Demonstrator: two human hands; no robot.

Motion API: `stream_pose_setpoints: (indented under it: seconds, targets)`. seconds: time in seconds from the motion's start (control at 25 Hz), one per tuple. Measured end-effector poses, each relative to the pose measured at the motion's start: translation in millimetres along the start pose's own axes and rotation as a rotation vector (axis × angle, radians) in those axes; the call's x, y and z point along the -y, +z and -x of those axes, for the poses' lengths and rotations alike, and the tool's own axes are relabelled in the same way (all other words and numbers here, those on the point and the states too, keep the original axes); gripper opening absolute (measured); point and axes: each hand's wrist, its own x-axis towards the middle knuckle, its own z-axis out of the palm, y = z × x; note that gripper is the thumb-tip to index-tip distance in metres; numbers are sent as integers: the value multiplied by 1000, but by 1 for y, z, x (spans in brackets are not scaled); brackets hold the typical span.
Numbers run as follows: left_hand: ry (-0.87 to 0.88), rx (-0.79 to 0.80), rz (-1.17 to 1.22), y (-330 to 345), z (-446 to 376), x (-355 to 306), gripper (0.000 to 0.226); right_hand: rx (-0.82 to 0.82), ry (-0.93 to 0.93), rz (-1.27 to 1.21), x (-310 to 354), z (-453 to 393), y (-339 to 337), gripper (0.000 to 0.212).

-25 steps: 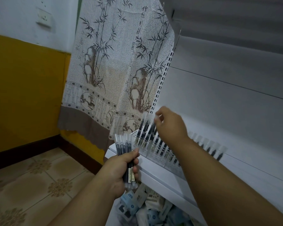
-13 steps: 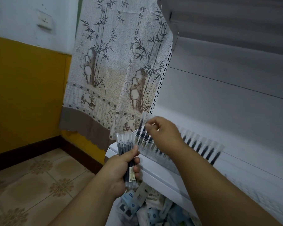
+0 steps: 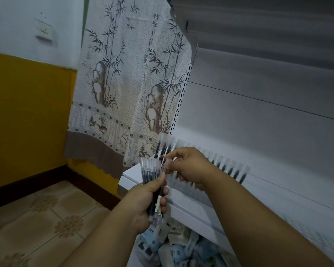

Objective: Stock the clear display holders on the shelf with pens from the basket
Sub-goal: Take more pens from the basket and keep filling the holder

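My left hand grips a bundle of clear pens with dark ink, held upright in front of the white shelf. My right hand has come back to the bundle and pinches the clear cap of one pen at its top. Behind my hands a row of clear display holders with pens runs along the shelf to the right. More pens stand in holders just above the bundle. The basket cannot be told apart from what lies below.
Below the shelf lies a pile of blue and white packets. A bamboo-print curtain hangs at the shelf's left end. The yellow wall and tiled floor lie to the left. The grey shelf back panel rises behind the holders.
My right hand has drawn back from the pens in the holders toward the bundle and now pinches a pen at its top. My left hand has stayed about where it was.
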Motion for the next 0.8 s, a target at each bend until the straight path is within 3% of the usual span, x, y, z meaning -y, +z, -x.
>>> stream_pose_setpoints:
  seconds: [0.08, 0.16, 0.24, 0.32, 0.52, 0.8]
  targets:
    - [1, -12, -3, -1, -1, -1, 28, -141, -19, 1, 1, -1, -6, 15]
    - [6, -47, 5, -4, -2, -2, 27, -384, -71, 12, 1, -7, -20, 19]
    - [12, -66, 10, -8, -3, -4, 25, -621, -206, 67, 0, -14, -37, 22]
    - [18, -67, 16, -11, -5, -6, 22, -731, -328, 191, -1, -21, -45, 22]
    - [21, -62, 38, -14, -10, -6, 15, -636, -417, 430, -11, -34, -27, 23]
    - [-5, -79, 40, -14, -14, -4, 18, -627, -439, 489, -12, -41, -16, 26]
